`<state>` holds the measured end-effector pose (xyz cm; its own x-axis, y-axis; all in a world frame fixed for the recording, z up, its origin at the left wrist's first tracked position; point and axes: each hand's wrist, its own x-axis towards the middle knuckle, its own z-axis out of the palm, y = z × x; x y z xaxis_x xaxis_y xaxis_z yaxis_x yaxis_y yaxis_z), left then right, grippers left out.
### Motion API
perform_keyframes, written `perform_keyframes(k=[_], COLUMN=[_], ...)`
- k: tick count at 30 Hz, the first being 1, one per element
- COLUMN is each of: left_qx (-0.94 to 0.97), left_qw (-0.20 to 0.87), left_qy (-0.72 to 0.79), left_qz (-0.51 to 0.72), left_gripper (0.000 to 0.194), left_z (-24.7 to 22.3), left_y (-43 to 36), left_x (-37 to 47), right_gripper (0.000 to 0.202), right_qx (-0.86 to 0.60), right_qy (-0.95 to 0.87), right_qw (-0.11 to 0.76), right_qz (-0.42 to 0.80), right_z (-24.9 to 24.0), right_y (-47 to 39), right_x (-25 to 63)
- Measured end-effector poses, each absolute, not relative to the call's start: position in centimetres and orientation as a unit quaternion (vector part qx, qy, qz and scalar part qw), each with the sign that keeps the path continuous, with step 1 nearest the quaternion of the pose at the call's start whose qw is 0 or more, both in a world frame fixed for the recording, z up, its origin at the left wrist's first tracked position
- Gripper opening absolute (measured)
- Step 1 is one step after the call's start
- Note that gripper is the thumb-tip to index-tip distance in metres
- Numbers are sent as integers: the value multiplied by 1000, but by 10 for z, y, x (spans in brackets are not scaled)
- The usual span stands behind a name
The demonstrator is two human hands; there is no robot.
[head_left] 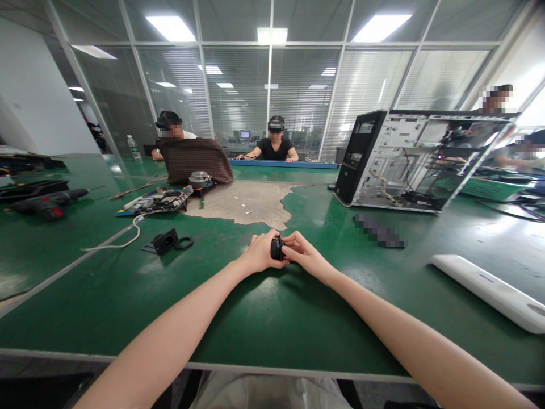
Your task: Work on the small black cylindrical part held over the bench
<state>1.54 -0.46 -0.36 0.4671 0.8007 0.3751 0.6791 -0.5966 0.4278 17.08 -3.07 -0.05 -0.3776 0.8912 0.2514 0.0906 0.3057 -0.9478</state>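
Note:
Between my two hands is a small black ribbed cylindrical part (277, 249), held just above the green tabletop (255, 318). My left hand (260, 251) wraps round its left side. From the right, the fingers of my right hand (301, 250) pinch it. Which exact kind of part it is I cannot tell, and some of it is hidden by fingers. To the left on the table lie a black square part with a round opening (165, 241) and a loose black ring (184, 243), both apart from my hands.
An open computer case (361, 162) stands at the back right. A white elongated panel (489, 289) lies at the right. Circuit boards (157, 201), a white cable (114, 246) and a power drill (51, 204) are at the left. Other people (276, 145) sit across the table.

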Motion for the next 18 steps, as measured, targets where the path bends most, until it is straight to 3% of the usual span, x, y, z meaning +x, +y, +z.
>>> perform_keyframes(k=[18], left_qx=[854], left_qw=[102], left_qy=[427], left_qz=[278], left_gripper=[57], left_z=[-4], left_y=[-4], left_x=[16], right_gripper=[25], right_qx=[-361], right_qy=[-673], right_qw=[429], right_qz=[483], right_z=[-3], right_y=[-28], right_x=[169])
